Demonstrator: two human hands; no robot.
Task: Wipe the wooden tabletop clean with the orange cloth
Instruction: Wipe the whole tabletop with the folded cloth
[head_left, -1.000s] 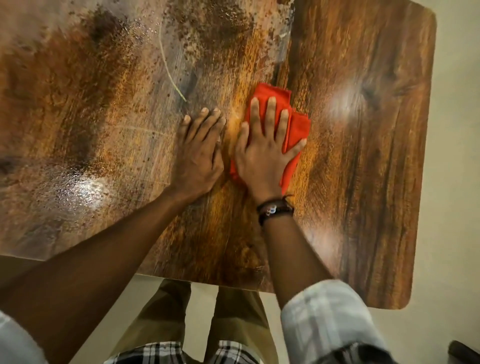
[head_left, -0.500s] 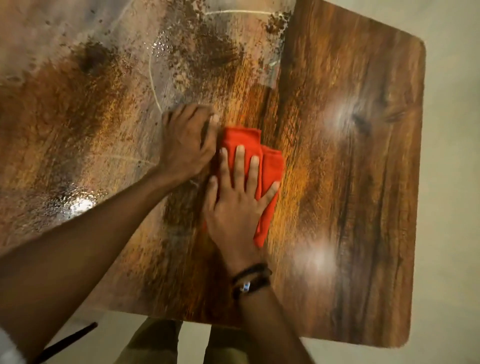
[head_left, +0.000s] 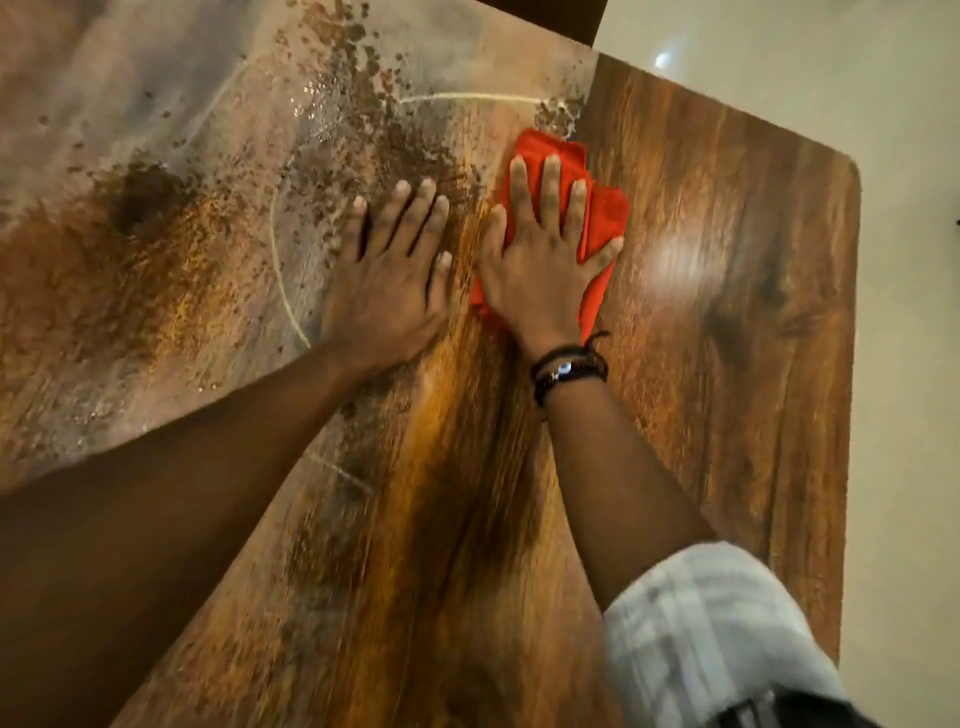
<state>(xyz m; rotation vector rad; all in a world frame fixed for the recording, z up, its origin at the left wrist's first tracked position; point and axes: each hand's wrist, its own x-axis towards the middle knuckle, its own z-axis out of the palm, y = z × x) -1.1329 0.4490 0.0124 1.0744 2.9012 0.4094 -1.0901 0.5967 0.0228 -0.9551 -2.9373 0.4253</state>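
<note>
The folded orange cloth (head_left: 602, 218) lies flat on the wooden tabletop (head_left: 737, 322), near its far middle. My right hand (head_left: 540, 270) presses down on the cloth with straight, spread fingers and covers most of it. Just left of it my left hand (head_left: 387, 280) rests flat on the bare wood, fingers straight, holding nothing. The left part of the top carries a dull grey film, dark specks and pale curved streaks (head_left: 280, 260). The right part shows clean, glossy wood grain.
The table's rounded right edge (head_left: 854, 364) borders a pale floor (head_left: 909, 208). A dark piece of furniture (head_left: 545, 15) stands beyond the far edge. My rolled-up checked sleeve (head_left: 701, 623) fills the lower right.
My right hand has pushed the cloth away from me toward the far edge. My left hand, curled half a second ago, now lies flat with its fingers straight.
</note>
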